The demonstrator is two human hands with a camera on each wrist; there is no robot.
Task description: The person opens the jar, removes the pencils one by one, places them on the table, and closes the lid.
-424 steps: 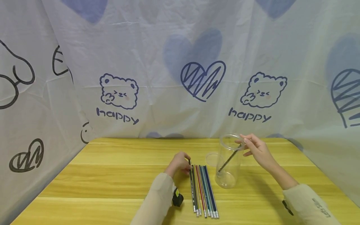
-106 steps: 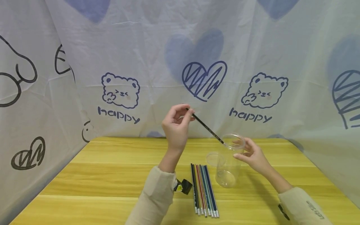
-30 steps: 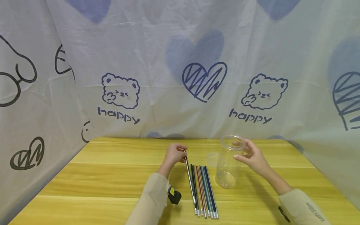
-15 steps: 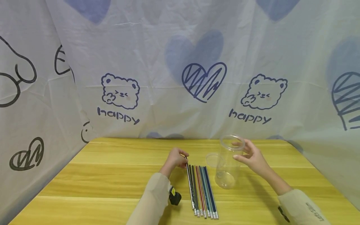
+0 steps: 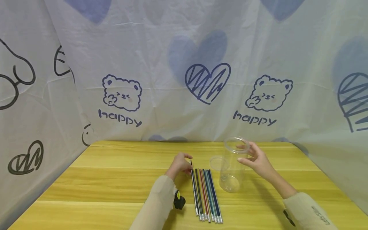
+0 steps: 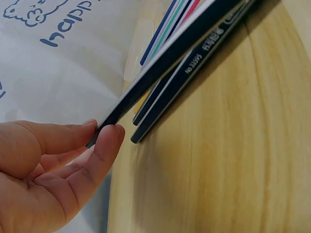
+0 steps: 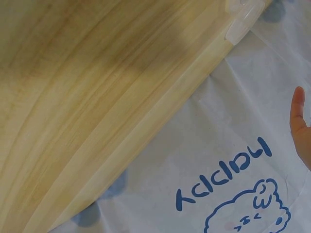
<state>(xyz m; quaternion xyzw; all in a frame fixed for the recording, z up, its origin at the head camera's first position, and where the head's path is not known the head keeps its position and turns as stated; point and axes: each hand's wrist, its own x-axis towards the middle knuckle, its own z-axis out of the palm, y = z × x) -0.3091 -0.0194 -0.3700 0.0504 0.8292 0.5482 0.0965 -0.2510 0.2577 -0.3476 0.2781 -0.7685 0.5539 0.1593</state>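
At the left edge of a row of pencils (image 5: 207, 196), my left hand (image 5: 179, 164) has thumb and finger at the far end of a black pencil (image 5: 194, 191). The left wrist view shows these fingertips pinching that pencil (image 6: 141, 80), whose end is lifted above two dark pencils. My right hand (image 5: 258, 161) holds the upper side of a clear plastic jar (image 5: 231, 172), its thumb in front and fingers behind the rim. The jar stands upright with no pencil inside. Only part of the right hand (image 7: 302, 121) enters the right wrist view.
A clear round lid (image 5: 216, 163) lies flat on the wood-grain table (image 5: 115, 179), behind and left of the jar. Beyond the table's back edge hangs a pale printed cloth (image 5: 166, 108).
The left hand, earlier raised with a black pencil at the jar's rim, has lowered it to the row's left side. It now lies nearly parallel to the others. The right hand stays at the jar.
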